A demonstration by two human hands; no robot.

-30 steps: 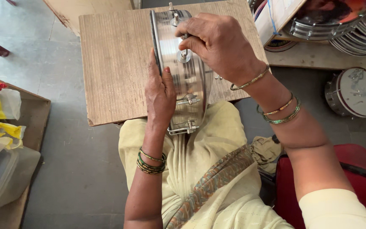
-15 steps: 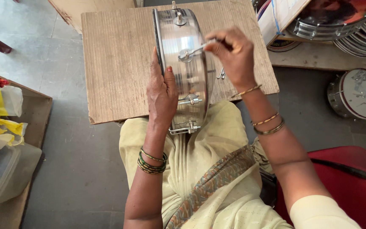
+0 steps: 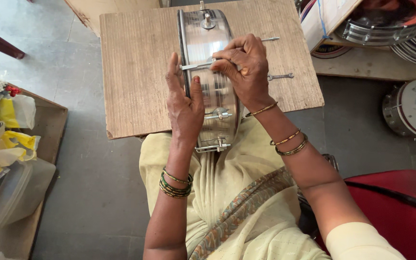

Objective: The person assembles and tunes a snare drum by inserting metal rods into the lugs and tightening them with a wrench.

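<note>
A shiny steel drum shell (image 3: 213, 33) stands on edge on a wooden board (image 3: 136, 72), leaning toward my lap. My left hand (image 3: 184, 103) lies flat against its left rim and steadies it. My right hand (image 3: 244, 67) is closed on a thin metal tension rod (image 3: 193, 66) that lies across the shell's side. Metal lugs (image 3: 217, 115) and a bracket (image 3: 210, 147) are fixed lower on the shell. A small spanner (image 3: 280, 76) and another rod (image 3: 269, 39) lie on the board just right of my right hand.
Stacked steel hoops (image 3: 396, 29) and a cardboard box (image 3: 331, 14) sit at the upper right. A finished small drum (image 3: 412, 108) rests on the floor at right. A red seat (image 3: 396, 202) is at the lower right. Plastic bags and a container (image 3: 6, 192) fill a tray at left.
My right hand has come down from the top of the shell to its middle, now gripping the rod across the side. The shell and left hand stay about where they were.
</note>
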